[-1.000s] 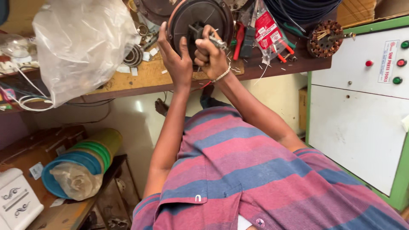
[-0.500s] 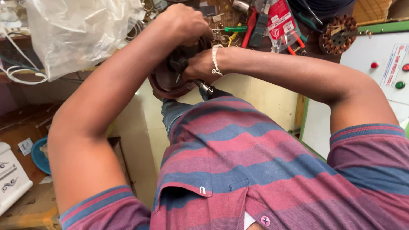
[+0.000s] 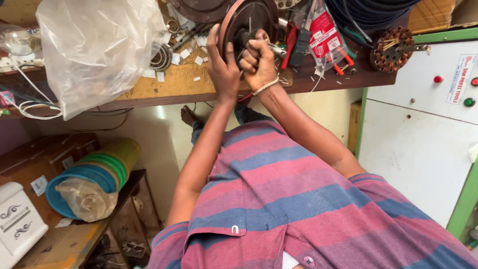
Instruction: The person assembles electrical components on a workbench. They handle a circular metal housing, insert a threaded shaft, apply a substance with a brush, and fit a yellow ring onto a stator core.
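Far off to the left of the two hands, a big clear plastic bag [image 3: 94,47] slumps over the edge of the wooden workbench [image 3: 169,89], with white cables [image 3: 27,109] trailing below it. Lower down on that side sits a stack of blue, green and yellow plates [image 3: 92,174] wrapped in plastic, next to a white box [image 3: 17,224].

Closer in, just left of the grip, a coil of wire [image 3: 160,56] lies among scraps of white paper. Then the left hand [image 3: 222,67]: it lies open, palm and fingers pressed flat against the face of a round, reddish-brown motor housing [image 3: 246,20] that stands tilted on the bench. Touching it on the right, the right hand [image 3: 258,62] is closed in a tight fist around a dark-handled tool [image 3: 245,37], whose metal tip [image 3: 276,49] pokes out to the right; a thin bracelet circles that wrist.

Just right of the fist lie red-handled pliers [image 3: 290,45] and a red-and-white packet [image 3: 323,35]. Further right rests a wound copper stator [image 3: 393,49], and beyond it a white cabinet [image 3: 423,124] with a green frame carrying red and green buttons.
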